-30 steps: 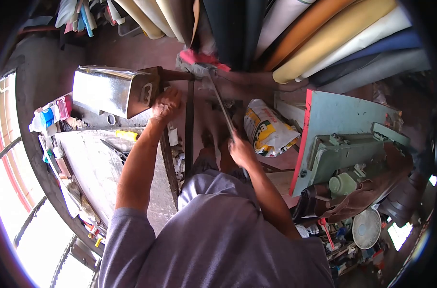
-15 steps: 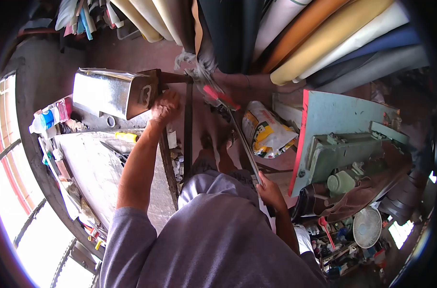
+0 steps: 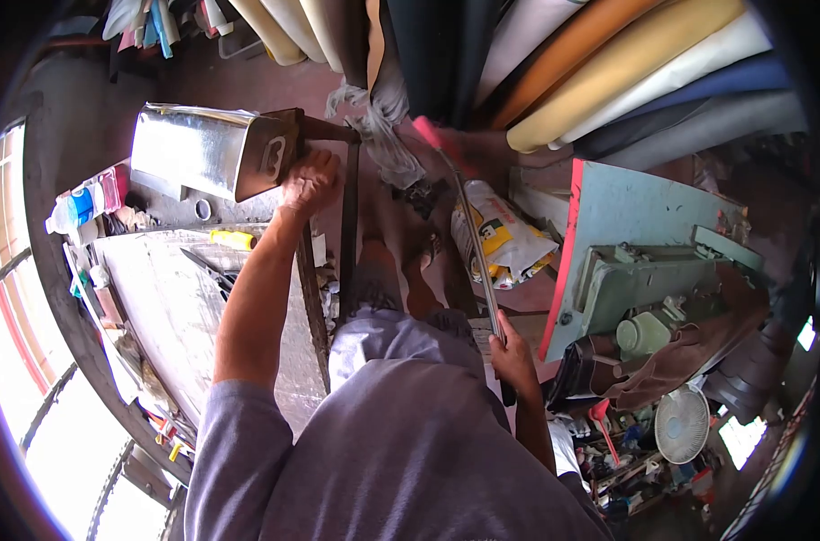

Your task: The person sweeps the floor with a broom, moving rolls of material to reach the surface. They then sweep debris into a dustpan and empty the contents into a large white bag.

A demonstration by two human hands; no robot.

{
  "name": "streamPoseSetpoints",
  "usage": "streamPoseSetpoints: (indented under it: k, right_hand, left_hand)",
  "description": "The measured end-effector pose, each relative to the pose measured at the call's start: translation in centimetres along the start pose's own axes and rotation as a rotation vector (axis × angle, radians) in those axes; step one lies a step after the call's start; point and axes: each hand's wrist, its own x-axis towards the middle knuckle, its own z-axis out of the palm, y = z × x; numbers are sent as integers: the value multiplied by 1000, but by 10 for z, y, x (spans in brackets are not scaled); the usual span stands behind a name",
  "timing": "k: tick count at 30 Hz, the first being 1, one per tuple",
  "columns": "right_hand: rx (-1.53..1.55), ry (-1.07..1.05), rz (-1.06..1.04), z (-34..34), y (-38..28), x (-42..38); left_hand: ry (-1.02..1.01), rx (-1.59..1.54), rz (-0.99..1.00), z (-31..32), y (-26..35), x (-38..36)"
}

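Note:
My right hand is closed around a long thin metal pole. The pole slants up and away to a pinkish-red head, blurred by motion, close above the floor; its exact kind I cannot make out. My left hand has its fingers curled at the corner of the worktable, just beside the end of a shiny metal box with an oval handle. What those fingers grip is hidden. Crumpled grey sheeting lies on the floor near the pole's head.
Rolls of material lean along the far side. A printed sack lies right of the pole. Further right stands a pale green board with a machine. The worktable holds a yellow-handled tool and a bottle.
The pole's red head has swung up and slightly right, away from my legs, while my right hand keeps hold of it. My left hand stays beside the metal box. The view has shifted slightly.

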Motion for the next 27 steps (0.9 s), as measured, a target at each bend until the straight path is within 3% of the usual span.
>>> streamPoseSetpoints:
  k: [5, 8, 11, 17, 27]
  right_hand:
    - [-61, 87, 38, -22, -11, -18]
    - [170, 74, 183, -21, 7, -21]
    - [237, 113, 72, -13, 27, -22]
    - [164, 134, 119, -20, 20, -37]
    - [114, 59, -65, -15, 48, -24]
  left_hand:
    - [43, -16, 33, 0, -1, 2]
    - [76, -18, 49, 7, -4, -1]
    - [88, -22, 76, 7, -4, -1]
    - [63, -12, 73, 5, -2, 0]
    - [5, -5, 23, -1, 2, -1]
